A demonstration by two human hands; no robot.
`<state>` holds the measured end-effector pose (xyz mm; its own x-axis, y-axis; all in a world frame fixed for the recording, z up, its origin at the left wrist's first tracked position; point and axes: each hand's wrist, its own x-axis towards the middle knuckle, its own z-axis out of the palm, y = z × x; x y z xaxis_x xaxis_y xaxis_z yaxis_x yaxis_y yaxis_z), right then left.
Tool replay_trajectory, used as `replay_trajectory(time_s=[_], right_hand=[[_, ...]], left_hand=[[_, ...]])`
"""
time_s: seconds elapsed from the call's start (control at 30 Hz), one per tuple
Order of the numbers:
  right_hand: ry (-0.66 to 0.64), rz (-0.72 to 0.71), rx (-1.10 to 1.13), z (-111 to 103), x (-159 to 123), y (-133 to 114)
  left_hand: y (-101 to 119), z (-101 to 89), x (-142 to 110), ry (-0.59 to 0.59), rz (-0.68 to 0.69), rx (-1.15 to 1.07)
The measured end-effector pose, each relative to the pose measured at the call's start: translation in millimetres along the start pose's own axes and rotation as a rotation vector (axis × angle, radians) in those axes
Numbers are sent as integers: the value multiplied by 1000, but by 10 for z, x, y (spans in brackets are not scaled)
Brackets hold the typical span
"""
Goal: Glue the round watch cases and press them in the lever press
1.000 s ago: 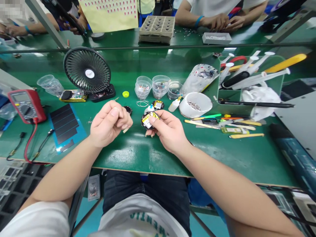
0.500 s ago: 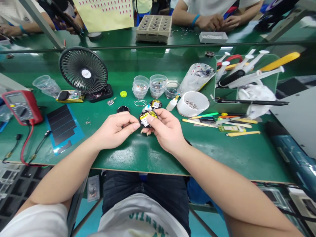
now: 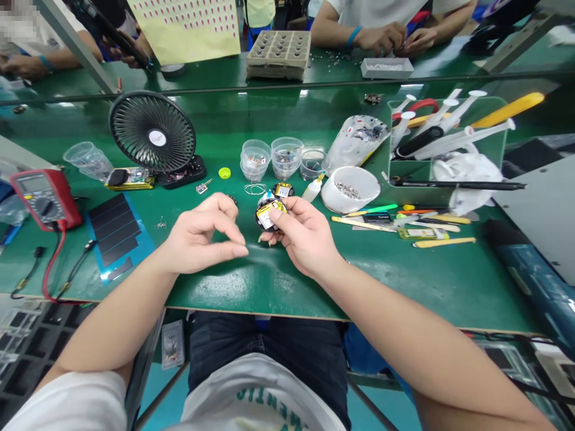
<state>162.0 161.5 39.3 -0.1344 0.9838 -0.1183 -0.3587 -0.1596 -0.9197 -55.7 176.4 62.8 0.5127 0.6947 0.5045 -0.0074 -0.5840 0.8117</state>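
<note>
My right hand (image 3: pixel 308 238) grips a small round black device (image 3: pixel 268 214) with a yellow and white labelled part on top, held just above the green bench (image 3: pixel 251 275). My left hand (image 3: pixel 197 236) hovers just to the left of it. Its thumb and forefinger are pinched tip to tip, a little apart from the device, and I cannot make out whether anything is between them. A second round device (image 3: pixel 283 190) lies on the bench just behind, next to a small white bottle (image 3: pixel 313 190).
A black desk fan (image 3: pixel 153 133), a red multimeter (image 3: pixel 42 197) with leads and black strips on a blue sheet (image 3: pixel 117 226) are on the left. Clear cups (image 3: pixel 269 158), a white bowl of screws (image 3: pixel 353 188) and a green rack of syringes (image 3: pixel 449 143) are behind and right. Other people's hands (image 3: pixel 386 39) work across the bench.
My left hand came down from a raised position with a thin stick, reached the device, then drew back slightly with its fingers pinched. My right hand stayed put with the device.
</note>
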Motion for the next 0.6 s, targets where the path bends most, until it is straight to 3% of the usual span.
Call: replay_trajectory(time_s=[0.1,0.13,0.17,0.2,0.3,0.33,0.37,0.43,0.6], right_hand=[[-44,22,-49,9,-8,9],[-54,30,-66,11,-10,14],[-64,40,-81,12,-11,19],[-70,51,-93,12,-11,22],[-71,57,-106,9,-11,26],[-71,55,-106,8,-11,26],[-70,53,-104,9,-13,25],[-77,52,-89,11,-18,25],[-112,18,-23,26,-26,20]], left_hand=[[110,-16,19,-690,-84,-282],[124,-16,27,-827,-108,-353],[117,-19,38,-815,-122,-388],[87,-28,50,-673,-126,-387],[-111,-80,90,94,-193,-232],[-184,-94,95,294,-245,-170],[-245,-96,93,405,-305,-116],[-305,-58,69,465,-417,-54],[-173,163,4,199,-446,-138]])
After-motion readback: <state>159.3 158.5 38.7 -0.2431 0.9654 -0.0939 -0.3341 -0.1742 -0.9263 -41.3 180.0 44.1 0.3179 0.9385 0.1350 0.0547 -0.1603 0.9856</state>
